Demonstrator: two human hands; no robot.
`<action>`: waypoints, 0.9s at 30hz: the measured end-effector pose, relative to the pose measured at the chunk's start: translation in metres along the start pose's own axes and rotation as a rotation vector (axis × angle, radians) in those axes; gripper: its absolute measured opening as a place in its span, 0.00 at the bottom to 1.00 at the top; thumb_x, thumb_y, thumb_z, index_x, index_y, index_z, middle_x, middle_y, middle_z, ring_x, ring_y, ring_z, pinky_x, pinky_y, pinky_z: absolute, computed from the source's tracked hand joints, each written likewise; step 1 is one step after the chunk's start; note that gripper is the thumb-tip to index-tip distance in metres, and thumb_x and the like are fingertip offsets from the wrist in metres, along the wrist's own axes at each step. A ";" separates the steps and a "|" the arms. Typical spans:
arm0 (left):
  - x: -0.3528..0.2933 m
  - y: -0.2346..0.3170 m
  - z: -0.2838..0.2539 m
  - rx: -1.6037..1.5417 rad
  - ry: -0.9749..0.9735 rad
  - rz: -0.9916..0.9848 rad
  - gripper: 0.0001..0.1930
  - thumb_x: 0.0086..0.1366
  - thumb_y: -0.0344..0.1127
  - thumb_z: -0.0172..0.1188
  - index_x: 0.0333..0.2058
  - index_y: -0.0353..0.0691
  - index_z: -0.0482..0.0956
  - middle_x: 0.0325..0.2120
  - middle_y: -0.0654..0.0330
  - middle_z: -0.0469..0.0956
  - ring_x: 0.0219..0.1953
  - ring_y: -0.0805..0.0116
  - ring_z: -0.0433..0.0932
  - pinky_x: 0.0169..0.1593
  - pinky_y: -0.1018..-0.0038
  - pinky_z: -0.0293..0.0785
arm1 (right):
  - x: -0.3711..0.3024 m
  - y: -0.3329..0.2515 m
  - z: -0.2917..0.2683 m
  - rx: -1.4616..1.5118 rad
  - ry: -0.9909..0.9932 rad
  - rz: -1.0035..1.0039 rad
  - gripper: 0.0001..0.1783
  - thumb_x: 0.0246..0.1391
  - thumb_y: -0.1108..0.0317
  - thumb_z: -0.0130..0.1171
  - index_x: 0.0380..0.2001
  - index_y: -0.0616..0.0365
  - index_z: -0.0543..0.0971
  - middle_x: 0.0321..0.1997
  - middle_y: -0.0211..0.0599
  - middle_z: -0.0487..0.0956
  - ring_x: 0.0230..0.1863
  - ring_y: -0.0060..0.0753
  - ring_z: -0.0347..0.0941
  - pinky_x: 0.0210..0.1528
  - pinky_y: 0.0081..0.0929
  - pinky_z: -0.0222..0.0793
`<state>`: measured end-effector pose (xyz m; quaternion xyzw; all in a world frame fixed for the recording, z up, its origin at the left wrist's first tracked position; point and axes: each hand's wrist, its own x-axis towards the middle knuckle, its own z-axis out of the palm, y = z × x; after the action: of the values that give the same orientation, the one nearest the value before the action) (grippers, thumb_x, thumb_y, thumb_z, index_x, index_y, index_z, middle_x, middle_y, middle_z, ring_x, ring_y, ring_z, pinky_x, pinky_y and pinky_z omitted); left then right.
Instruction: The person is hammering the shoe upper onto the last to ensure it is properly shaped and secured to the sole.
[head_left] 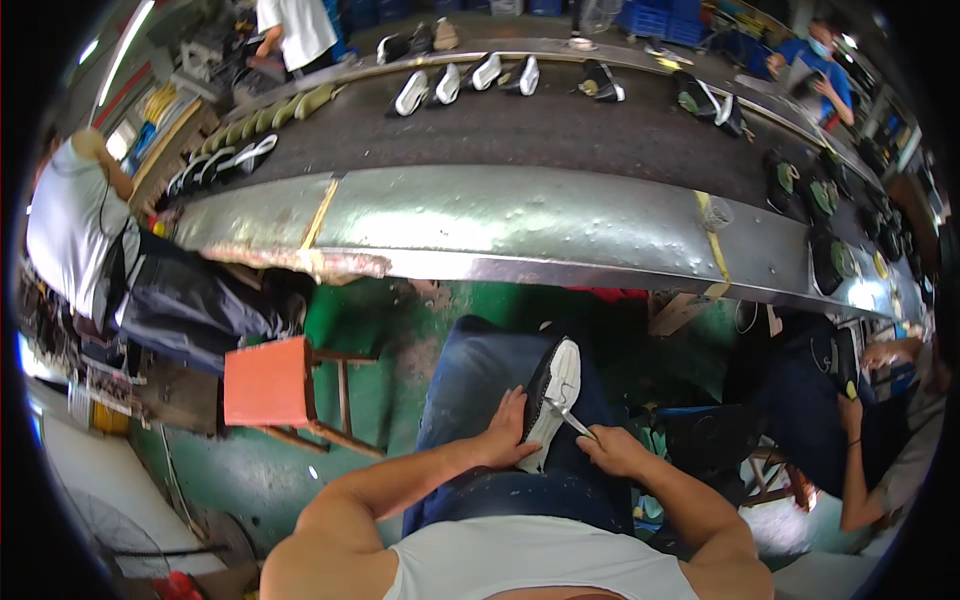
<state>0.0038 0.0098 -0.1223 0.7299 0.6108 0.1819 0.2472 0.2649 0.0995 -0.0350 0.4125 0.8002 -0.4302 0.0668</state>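
On the lap, across blue-jeaned thighs, lies a black-and-white shoe point(553, 395), sole side up, toe pointing away from the person. Left hand point(507, 432) rests flat against the shoe's near left side, fingers spread and pressed on it, steadying it. Right hand point(612, 449) is closed around a thin metal tool point(568, 417); tool tip touches the white sole near the heel.

Ahead, beyond the knees: a long conveyor belt point(520, 130) with a dented metal front edge. More shoes point(465, 80) sit on it in loose rows, white ones at centre, dark ones with green insoles toward the right end.

Left of the thighs: an orange-topped wooden stool point(268, 382) on green floor point(375, 330). Farther left, a seated person in a white shirt point(70, 225). On the right, another seated worker's arm point(860, 470) reaches down beside a dark stool.

Hard to make out: the tool's working end is too small to identify. The shoe's upper is hidden beneath it. The right worker's body is cut off by the frame rim, and the far background figures are blurred.
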 end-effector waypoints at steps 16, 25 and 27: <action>0.057 -0.050 -0.128 -1.700 0.429 -0.574 0.29 0.69 0.55 0.53 0.57 0.37 0.72 0.47 0.52 0.80 0.47 0.57 0.80 0.52 0.59 0.77 | 0.098 -0.046 -0.200 -0.269 0.798 -0.541 0.18 0.57 0.54 0.62 0.38 0.59 0.75 0.32 0.46 0.77 0.34 0.53 0.74 0.41 0.45 0.67; 0.093 -0.058 -0.332 -1.071 0.583 -0.197 0.27 0.72 0.49 0.50 0.57 0.29 0.71 0.45 0.48 0.81 0.44 0.60 0.83 0.49 0.65 0.80 | 0.297 -0.042 -0.300 -0.428 0.938 -0.426 0.21 0.57 0.54 0.63 0.44 0.58 0.76 0.40 0.44 0.78 0.44 0.50 0.76 0.48 0.45 0.68; 0.143 -0.057 -0.372 -0.719 0.658 -0.232 0.27 0.72 0.44 0.55 0.58 0.25 0.69 0.50 0.51 0.78 0.52 0.65 0.77 0.57 0.70 0.72 | 0.322 -0.037 -0.305 -0.420 0.971 -0.434 0.21 0.56 0.53 0.63 0.45 0.58 0.76 0.41 0.44 0.78 0.46 0.49 0.75 0.49 0.45 0.68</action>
<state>-0.2257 0.2089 0.1410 0.4296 0.6322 0.5728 0.2961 0.1044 0.5097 0.0294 0.3670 0.8739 -0.0268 -0.3177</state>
